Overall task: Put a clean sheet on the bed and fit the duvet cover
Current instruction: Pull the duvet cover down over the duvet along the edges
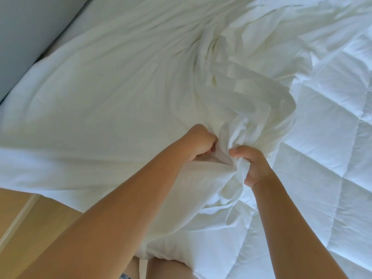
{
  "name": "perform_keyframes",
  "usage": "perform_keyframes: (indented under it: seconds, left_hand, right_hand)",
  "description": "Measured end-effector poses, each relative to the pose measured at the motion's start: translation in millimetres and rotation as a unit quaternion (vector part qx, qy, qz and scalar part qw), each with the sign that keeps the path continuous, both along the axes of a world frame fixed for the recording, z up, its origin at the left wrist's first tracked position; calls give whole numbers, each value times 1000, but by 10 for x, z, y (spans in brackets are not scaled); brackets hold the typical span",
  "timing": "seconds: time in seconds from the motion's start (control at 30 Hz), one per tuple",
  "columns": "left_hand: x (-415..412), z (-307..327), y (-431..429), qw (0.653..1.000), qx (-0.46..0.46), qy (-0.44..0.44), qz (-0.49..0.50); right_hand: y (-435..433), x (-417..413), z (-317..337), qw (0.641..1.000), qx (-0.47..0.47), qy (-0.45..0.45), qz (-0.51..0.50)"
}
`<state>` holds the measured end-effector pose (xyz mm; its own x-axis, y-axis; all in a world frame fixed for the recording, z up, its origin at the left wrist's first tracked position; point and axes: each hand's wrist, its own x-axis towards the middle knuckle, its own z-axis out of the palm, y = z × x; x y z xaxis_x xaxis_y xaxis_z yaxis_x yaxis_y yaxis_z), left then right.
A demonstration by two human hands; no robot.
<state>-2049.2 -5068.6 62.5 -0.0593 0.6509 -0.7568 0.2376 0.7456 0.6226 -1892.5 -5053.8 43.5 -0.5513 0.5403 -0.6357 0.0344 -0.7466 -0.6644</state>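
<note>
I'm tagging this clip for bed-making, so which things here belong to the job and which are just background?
In the job: bunched duvet cover, gripped by the left hand and the right hand; quilted duvet beside it.
Just there: wooden floor; grey-blue surface at upper left.

no text, label, brand, number or sign readable anywhere. duvet cover [251, 121]: plain white cloth, no print showing. quilted duvet [332, 137]: stitch lines only, no tag visible. narrow white strip [143, 266] hanging at near edge: too small to tell whether it carries writing.
</note>
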Motion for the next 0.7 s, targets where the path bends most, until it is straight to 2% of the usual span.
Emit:
perform_keyframes:
  seconds: [0.07,0.13,0.2,0.3,0.4,0.43,0.47,0.53,0.57,0.63,0.7]
  left_hand:
    - [-28,138,135,993,85,-51,66]
    - [80,339,300,971,151,-131,127]
    - [277,538,400,965,187,-154,98]
    - [402,626,467,969,198,-145,24]
    - [224,550,400,970,191,-151,23]
    - [160,490,347,973,205,-104,25]
    - [101,399,263,976,218,-15,11]
    - [1,189,28,975,167,143,6]
    - [-50,113,-103,982,97,161,13]
    - [-123,6,-310,991,-28,129,10]
    - [-159,-26,-344,995,-70,74,4]
  right_hand:
    - [-20,-30,22,999,19,-13,22]
    - [0,-112,68,998,32,-13,59]
    - [55,-198,117,996,28,29,74]
    - [96,-234,115,996,32,52,61]
    - [21,-201,60,998,28,33,39]
    - [6,-179,48,999,25,42,17]
    - [2,-159,52,998,24,60,-2]
    - [26,-140,71,996,27,89,-12]
    - [35,-136,71,996,23,90,-3]
    - [42,-134,40,997,3,70,17]
    - [45,-142,12,999,-4,34,28]
